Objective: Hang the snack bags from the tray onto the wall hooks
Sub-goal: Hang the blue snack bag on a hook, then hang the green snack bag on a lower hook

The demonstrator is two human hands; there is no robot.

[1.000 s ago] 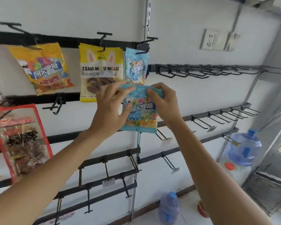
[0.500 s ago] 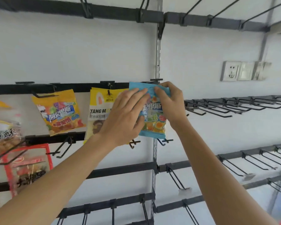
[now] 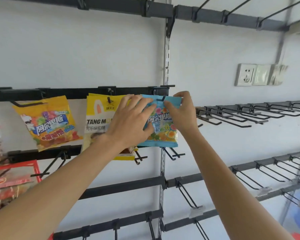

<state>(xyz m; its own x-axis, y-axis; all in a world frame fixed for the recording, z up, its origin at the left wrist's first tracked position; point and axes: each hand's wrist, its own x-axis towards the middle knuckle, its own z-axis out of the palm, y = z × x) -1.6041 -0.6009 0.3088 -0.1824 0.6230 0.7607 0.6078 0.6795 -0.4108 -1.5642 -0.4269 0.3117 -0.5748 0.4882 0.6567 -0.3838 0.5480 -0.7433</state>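
The blue snack bag [image 3: 160, 135] has come up since a moment ago, and the hook tip [image 3: 160, 99] now pokes through its top strip, right between my fingers [image 3: 170, 105], with left hand [image 3: 130, 122] and right hand [image 3: 182, 115] both pinching the upper corners, so I reckon it's nearly hung.

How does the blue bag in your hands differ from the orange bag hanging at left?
The blue bag is held by the left hand and right hand; the orange bag hangs untouched. The blue bag sits level, the orange bag tilts. Both show the same brand lettering.
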